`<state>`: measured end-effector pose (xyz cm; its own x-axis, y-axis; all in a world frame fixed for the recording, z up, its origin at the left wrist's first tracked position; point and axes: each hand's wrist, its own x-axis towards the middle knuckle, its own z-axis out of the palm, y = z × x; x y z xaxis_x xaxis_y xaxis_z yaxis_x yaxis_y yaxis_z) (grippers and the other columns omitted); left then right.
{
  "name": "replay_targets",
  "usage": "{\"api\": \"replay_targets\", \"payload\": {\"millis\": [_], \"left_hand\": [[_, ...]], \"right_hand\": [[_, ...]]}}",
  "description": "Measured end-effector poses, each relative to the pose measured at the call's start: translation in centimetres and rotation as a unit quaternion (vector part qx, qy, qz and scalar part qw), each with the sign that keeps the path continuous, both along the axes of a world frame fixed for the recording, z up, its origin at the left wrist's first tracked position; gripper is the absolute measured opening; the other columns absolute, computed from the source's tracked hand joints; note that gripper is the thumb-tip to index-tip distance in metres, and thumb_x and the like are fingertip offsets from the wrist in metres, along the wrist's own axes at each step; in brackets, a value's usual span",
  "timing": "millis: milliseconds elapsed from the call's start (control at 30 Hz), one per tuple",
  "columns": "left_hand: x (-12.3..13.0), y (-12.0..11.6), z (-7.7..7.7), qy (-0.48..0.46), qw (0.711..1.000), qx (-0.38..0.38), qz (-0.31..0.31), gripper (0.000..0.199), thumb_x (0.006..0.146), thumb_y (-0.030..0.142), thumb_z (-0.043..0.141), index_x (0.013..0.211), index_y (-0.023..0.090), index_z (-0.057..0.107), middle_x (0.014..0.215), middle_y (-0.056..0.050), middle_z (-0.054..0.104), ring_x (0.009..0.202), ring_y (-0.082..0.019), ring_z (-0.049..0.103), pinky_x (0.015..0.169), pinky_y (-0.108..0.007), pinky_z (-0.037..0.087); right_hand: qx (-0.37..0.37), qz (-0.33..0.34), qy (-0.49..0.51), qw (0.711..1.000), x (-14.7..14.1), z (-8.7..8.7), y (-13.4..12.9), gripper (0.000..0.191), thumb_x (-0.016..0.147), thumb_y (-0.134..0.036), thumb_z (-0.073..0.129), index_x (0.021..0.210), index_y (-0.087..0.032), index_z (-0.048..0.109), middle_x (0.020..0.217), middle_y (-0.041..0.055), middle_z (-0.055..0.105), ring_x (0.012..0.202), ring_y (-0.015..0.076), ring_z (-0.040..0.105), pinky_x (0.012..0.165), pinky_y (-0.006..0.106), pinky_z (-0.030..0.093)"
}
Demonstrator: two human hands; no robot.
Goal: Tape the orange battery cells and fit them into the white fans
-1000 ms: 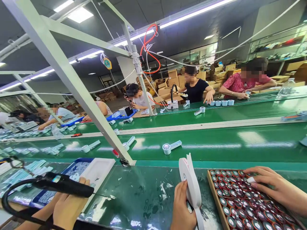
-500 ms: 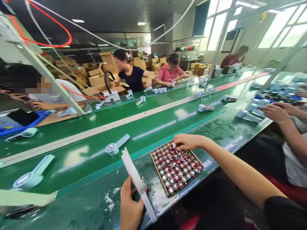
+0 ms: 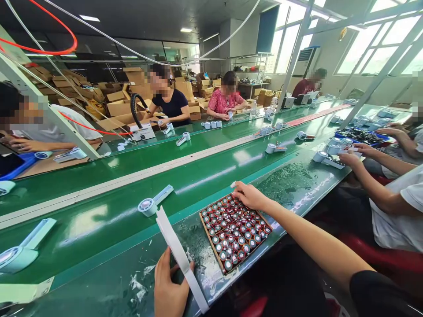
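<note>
Tape roll (image 3: 180, 259), white and seen almost edge-on, stands tilted on the near edge of the green table (image 3: 291, 185), gripped by the left hand (image 3: 168, 288), whose fingers curl around its lower part. Just to its right lies a shallow brown tray (image 3: 211, 237) packed with small round red-and-silver cells (image 3: 236, 235) standing upright in close rows. The right hand (image 3: 249, 196) rests on the tray's far corner, fingers bent down onto the cells there, with a small white piece (image 3: 233, 184) at the fingertips; whether it pinches that piece or only touches it cannot be told. Scraps of clear film (image 3: 139, 281) lie on the table near the left hand.

Beyond the tray, on the green conveyor belt (image 3: 99, 220), a pale blue handheld fan (image 3: 153, 202) lies flat, and another (image 3: 23, 246) sits further left. To the right, a co-worker's hands (image 3: 357, 154) touch more fans by a blue bin (image 3: 358, 134). Across the belt, 2 seated people work with small white parts, cardboard boxes (image 3: 115, 105) stacked behind them.
</note>
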<state>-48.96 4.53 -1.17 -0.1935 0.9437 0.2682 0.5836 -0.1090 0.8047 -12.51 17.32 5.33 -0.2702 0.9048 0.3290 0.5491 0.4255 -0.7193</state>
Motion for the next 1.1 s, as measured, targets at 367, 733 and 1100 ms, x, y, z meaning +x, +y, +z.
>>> {"api": "replay_targets", "payload": {"millis": [367,733,1100], "left_hand": [[0.1,0.1,-0.3,-0.016,1.000,0.007,0.008,0.087,0.075,0.064,0.077,0.148,0.022,0.054,0.138,-0.012,0.060,0.122,-0.033,0.063,0.096,-0.044,0.063],[0.1,-0.1,-1.0,0.005,1.000,0.015,-0.010,0.089,0.078,0.066,0.076,0.152,0.023,0.051,0.140,-0.012,0.060,0.122,-0.031,0.061,0.098,-0.043,0.062],[0.3,0.1,-0.1,-0.004,0.999,-0.034,0.001,0.087,0.074,0.067,0.077,0.145,0.020,0.055,0.135,-0.013,0.061,0.124,-0.032,0.060,0.102,-0.044,0.060]], "right_hand": [[0.005,0.057,0.223,0.973,2.9,14.8,-2.8,0.040,0.092,-0.043,0.080,0.120,-0.016,0.070,0.083,0.0037,0.071,0.065,0.0141,0.067,0.061,0.026,0.059],[-0.223,0.161,0.235,0.932,-0.6,7.3,-4.2,0.049,0.089,-0.050,0.081,0.117,-0.013,0.068,0.079,0.0043,0.071,0.058,0.0131,0.062,0.054,0.024,0.053],[0.016,-0.044,0.002,0.999,-0.9,3.5,-3.4,0.026,0.100,-0.037,0.061,0.118,-0.018,0.062,0.103,0.0065,0.068,0.081,0.0189,0.062,0.075,0.030,0.047]]}}
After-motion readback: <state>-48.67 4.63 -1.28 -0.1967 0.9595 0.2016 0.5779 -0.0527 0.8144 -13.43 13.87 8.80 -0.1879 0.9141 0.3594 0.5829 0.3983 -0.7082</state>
